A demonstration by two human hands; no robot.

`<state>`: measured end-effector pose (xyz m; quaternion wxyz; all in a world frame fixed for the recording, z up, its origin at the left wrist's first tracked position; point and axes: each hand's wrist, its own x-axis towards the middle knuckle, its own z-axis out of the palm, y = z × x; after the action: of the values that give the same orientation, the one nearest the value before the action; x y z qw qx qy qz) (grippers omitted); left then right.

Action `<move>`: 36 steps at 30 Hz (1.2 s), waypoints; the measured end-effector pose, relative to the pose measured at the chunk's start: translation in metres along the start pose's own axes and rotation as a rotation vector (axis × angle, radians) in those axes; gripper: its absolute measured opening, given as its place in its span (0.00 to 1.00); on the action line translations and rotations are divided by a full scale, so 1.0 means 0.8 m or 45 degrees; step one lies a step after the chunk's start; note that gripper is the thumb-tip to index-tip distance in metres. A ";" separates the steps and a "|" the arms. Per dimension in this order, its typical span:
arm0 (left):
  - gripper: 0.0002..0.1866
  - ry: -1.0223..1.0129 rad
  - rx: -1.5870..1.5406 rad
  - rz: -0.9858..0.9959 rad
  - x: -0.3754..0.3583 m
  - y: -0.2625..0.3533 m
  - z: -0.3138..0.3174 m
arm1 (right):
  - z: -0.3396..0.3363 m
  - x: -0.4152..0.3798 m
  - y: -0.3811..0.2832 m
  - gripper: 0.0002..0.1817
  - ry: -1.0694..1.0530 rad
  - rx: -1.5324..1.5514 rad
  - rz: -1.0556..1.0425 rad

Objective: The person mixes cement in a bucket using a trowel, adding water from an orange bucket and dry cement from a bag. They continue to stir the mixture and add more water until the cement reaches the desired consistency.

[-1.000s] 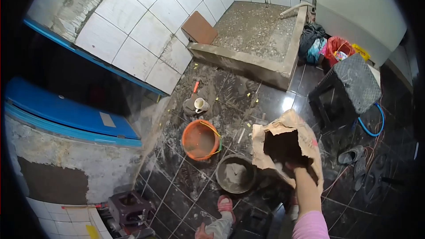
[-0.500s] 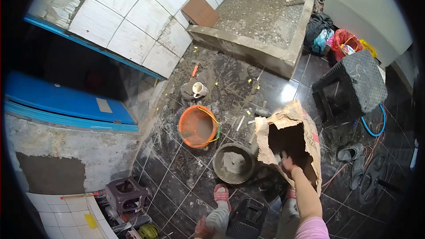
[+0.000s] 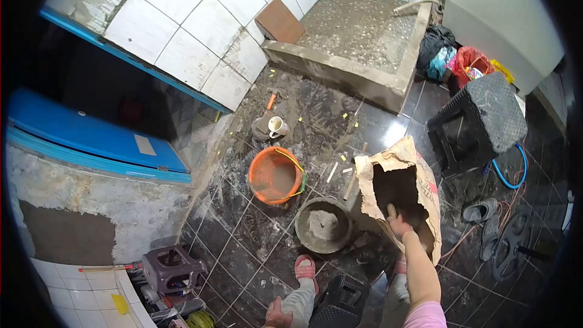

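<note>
Stool point(image 3: 499, 112), black and tipped, lies near the torn paper sack point(image 3: 429, 193).

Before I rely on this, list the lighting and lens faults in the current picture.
Head view: white glare on the dark floor tiles; head view: deep shadow inside the paper bag, so what the right hand may grip there is unclear; head view: wide-angle distortion curves the white wall tiles, and the picture's corners go black.
</note>
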<state>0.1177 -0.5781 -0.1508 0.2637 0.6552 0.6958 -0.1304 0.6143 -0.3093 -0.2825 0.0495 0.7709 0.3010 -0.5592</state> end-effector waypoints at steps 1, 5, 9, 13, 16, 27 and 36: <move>0.40 -0.047 -0.009 -0.052 -0.004 -0.003 0.001 | -0.006 -0.007 0.000 0.46 -0.043 -0.032 0.025; 0.33 -0.330 0.073 -0.165 -0.002 0.022 -0.029 | -0.009 -0.013 0.004 0.45 0.061 -0.046 -0.052; 0.27 -0.043 0.812 0.386 -0.005 -0.010 0.008 | -0.001 -0.029 0.015 0.37 0.312 -0.063 -0.274; 0.26 0.676 1.542 0.647 -0.003 -0.060 0.075 | -0.008 -0.077 0.012 0.30 0.529 0.246 -0.489; 0.27 -0.311 0.530 0.237 -0.018 -0.044 0.045 | -0.003 -0.083 0.028 0.29 0.619 0.334 -0.649; 0.49 -0.429 -0.200 -0.282 -0.023 0.030 -0.054 | -0.008 -0.124 0.047 0.22 0.600 0.448 -0.728; 0.49 -0.437 -0.224 -0.212 -0.032 0.022 -0.050 | -0.025 -0.174 0.049 0.20 0.709 0.319 -0.703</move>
<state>0.1272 -0.5770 -0.1009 0.4230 0.5381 0.7010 -0.2003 0.6244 -0.3901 -0.1617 -0.2799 0.7832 0.4279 -0.3538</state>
